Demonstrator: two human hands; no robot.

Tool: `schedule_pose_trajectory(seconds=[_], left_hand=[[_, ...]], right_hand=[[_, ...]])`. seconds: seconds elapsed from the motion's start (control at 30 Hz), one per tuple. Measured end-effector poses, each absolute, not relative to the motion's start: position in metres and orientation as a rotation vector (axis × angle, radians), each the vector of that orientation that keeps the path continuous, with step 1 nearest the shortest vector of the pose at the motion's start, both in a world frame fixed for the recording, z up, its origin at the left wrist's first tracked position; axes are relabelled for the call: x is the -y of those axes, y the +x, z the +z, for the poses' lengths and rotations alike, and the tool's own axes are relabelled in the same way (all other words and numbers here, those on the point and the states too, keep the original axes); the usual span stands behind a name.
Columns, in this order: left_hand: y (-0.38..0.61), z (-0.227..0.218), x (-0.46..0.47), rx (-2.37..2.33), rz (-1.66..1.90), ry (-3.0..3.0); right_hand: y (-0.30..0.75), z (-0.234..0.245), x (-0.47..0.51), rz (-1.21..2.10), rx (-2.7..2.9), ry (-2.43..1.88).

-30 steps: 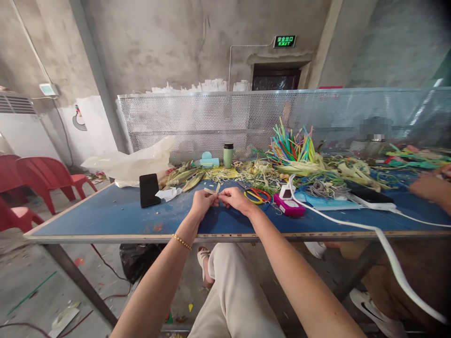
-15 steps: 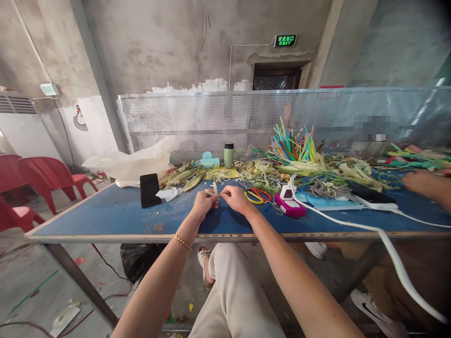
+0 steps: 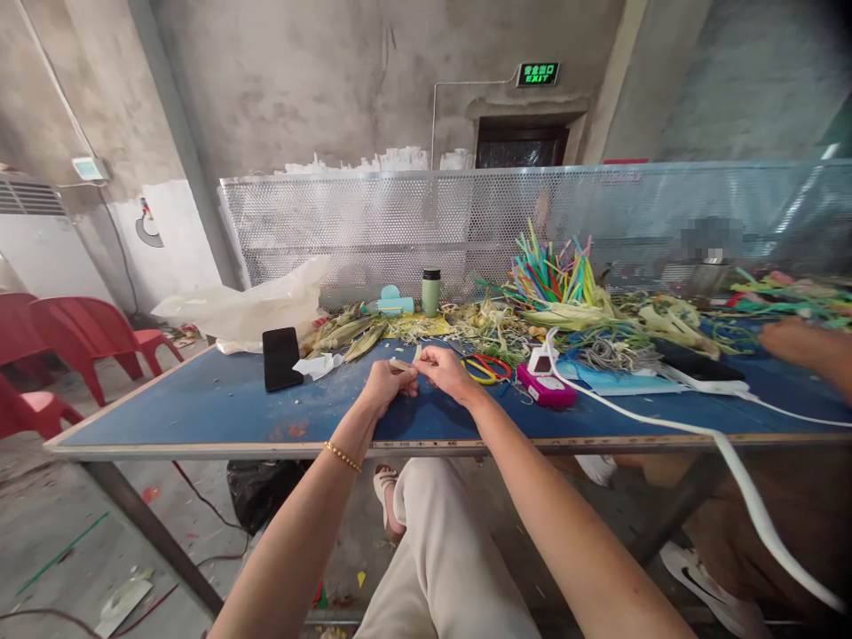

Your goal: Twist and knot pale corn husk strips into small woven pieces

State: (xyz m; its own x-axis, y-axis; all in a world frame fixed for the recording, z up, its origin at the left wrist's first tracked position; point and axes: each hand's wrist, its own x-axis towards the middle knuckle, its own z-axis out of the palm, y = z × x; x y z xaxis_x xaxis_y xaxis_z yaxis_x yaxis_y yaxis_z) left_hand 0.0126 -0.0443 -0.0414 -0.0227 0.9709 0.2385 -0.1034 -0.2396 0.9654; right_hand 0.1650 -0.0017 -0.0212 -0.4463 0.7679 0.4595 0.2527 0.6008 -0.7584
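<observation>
My left hand (image 3: 386,388) is closed, its thumb and fingers pinching a narrow pale strip (image 3: 400,364) that looks like corn husk. Close beside it, my right hand (image 3: 445,373) pinches the strip's other part, which stands up a little at the fingertips. Both hands are just above the front of the blue table (image 3: 219,417), almost touching. Fingers hide most of the strip. Dry corn husks (image 3: 363,344) lie behind the hands. Right of my right hand are yellow and red loops (image 3: 489,370), apparently scissor handles.
A black phone (image 3: 282,359) and crumpled white paper (image 3: 318,366) lie to the left. A green bottle (image 3: 431,295) stands behind. Rightward are a pink box (image 3: 547,390), a white cable (image 3: 639,413) and colourful fuzzy stems (image 3: 549,275). A co-worker's hand (image 3: 792,342) shows at far right.
My right hand has shifted slightly, and its fingers now cover more of the pale strip. The strip's upright end shows less and has moved right. The co-worker's hand has moved slightly.
</observation>
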Motion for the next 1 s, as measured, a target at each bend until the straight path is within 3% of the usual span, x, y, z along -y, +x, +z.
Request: schedule_pose_trajectory(seconds=[0.53,0.77,1.0], left_hand=[[0.0117,-0.0389,0.0438,-0.823,1.411,1.108],[0.0091,-0.038,0.0435,-0.814,1.365,1.113],[0.0086,-0.0381,0.043,-0.829,1.325,1.148]], right_hand=[[0.1615,-0.0195,0.0034,0.823,1.926,-0.737],[0.1612,-0.0192,0.0042,0.611,1.948,-0.775],[0.1625,-0.0193,0.0056,0.611,1.933,-0.793]])
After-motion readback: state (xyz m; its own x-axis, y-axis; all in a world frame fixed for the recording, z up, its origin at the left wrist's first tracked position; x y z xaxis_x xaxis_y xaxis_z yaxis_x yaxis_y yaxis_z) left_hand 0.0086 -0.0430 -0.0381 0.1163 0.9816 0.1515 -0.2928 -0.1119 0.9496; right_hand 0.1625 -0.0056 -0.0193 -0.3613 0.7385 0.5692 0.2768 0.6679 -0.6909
